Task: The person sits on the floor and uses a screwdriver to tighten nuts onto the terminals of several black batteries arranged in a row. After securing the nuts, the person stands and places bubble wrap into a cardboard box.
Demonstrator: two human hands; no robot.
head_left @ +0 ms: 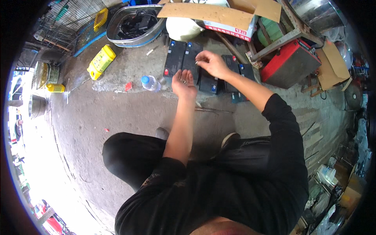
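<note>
My left hand (184,86) is turned palm up and cupped, with a few small shiny metal pieces (184,82) lying in it. It is over the near end of a black battery (175,58) with a red and a blue terminal cap. To the right, my right hand (213,64) pinches a tiny light-coloured piece (197,62) between thumb and fingertips, too small to name. A second black battery (189,55) stands beside the first, under that pinch. More black batteries (208,83) sit beneath and to the right of my right hand, partly hidden by it and the forearm.
A capped plastic bottle (150,83) stands left of the batteries, near a yellow jug (101,62). Behind are a metal tub (113,37) of black items, a white rounded object (182,29) and a cardboard box (207,12). A metal frame (280,43) and red-black case (291,64) are at right.
</note>
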